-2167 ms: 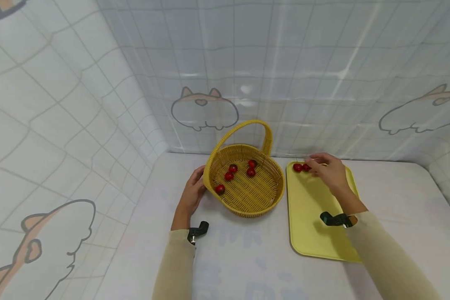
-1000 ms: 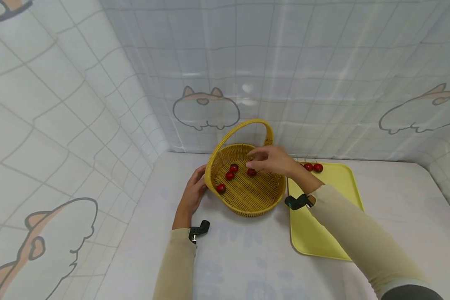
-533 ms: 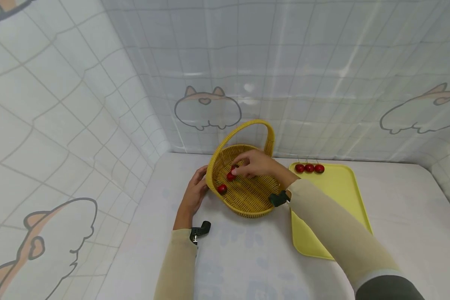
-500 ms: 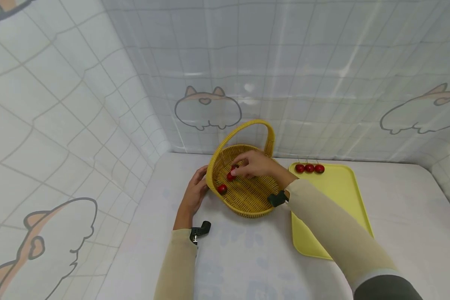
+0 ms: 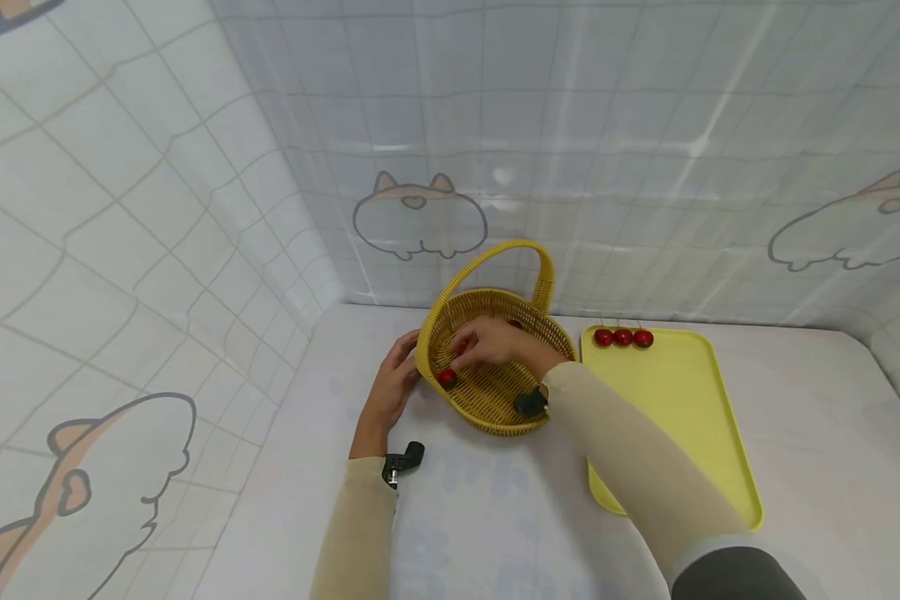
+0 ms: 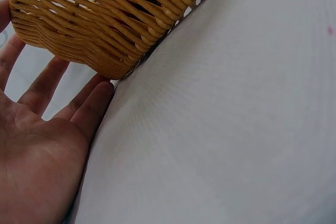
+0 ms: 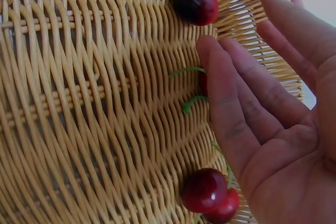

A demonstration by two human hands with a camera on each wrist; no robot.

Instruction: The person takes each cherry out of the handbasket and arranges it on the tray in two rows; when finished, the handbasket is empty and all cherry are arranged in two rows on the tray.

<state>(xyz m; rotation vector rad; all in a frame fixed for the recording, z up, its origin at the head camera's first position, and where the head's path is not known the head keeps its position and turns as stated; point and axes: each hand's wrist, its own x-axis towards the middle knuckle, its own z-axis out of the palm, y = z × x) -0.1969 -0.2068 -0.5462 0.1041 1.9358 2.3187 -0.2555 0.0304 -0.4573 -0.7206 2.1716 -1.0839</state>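
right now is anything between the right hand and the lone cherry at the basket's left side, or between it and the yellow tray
Nothing visible stands between the right hand and the lone cherry. The basket's right wall stands between it and the tray.

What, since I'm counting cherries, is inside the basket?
In the right wrist view, the basket shows three cherries clearly: one alone, two together. Green stems and a red sliver emerge from behind the right hand; whatever else it covers can't be seen.

The basket (image 5: 495,427) is spanned by its handle (image 5: 523,244), flanked by the left hand (image 5: 393,382) — free passage is given over the tray's (image 5: 678,400) middle.
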